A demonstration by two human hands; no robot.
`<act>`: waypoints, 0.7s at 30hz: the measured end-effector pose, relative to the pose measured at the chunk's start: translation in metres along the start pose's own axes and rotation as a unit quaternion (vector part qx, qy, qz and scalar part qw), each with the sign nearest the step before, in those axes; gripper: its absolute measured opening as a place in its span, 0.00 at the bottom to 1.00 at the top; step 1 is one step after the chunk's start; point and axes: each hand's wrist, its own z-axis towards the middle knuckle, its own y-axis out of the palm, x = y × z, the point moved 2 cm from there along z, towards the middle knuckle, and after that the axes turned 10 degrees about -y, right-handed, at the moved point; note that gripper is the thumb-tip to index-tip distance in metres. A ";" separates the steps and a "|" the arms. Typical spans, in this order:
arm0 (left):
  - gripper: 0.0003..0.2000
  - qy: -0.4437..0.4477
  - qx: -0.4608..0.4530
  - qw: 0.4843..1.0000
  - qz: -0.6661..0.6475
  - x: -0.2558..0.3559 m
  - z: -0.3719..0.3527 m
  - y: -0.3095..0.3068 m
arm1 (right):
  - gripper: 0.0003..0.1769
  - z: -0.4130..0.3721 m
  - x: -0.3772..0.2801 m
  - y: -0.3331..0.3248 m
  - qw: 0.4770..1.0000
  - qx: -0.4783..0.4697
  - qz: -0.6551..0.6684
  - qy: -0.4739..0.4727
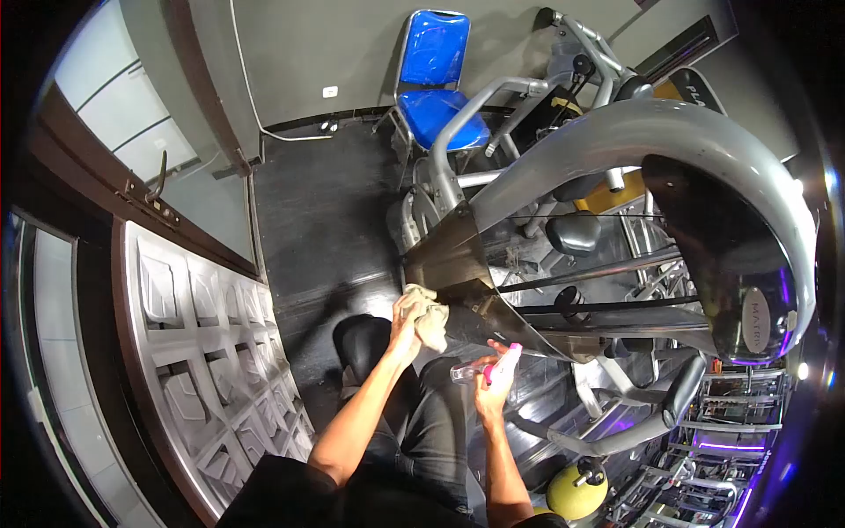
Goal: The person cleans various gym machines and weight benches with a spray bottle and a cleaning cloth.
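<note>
Set inside a gym, to judge by a large exercise machine (656, 123) with a curved silver frame, a badge (755, 321) lettered "MATRI" and long metal rods (590, 271). Equipped beyond it with a black padded cushion (572, 233) and a second silver-framed machine (603, 55) near the gray wall (299, 53). Crowded at lower right with further metal-framed equipment (738, 428), lit by purple light strips (731, 446). Floored in dark material (326, 202), furnished with a blue chair (440, 53) by the wall, and bordered at left by a brown-framed doorway (145, 194).
</note>
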 end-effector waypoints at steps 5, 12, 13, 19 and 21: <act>0.18 0.036 0.003 0.997 -0.063 -0.021 0.035 -0.006 | 0.43 0.024 0.026 0.005 0.995 -0.068 0.013 0.066; 0.19 -0.001 -0.091 0.990 -0.112 -0.050 0.058 0.005 | 0.35 0.041 0.061 0.015 0.994 -0.095 0.031 0.031; 0.21 0.035 -0.022 0.995 -0.086 -0.060 0.069 0.001 | 0.34 0.043 0.063 0.017 0.991 -0.130 0.023 0.012; 0.24 0.287 0.058 0.929 0.228 -0.073 0.140 0.026 | 0.32 0.010 0.096 0.004 0.988 -0.157 0.010 -0.011; 0.20 0.349 0.065 0.883 0.306 -0.056 0.155 0.056 | 0.31 0.007 0.100 0.000 0.990 -0.138 0.015 -0.025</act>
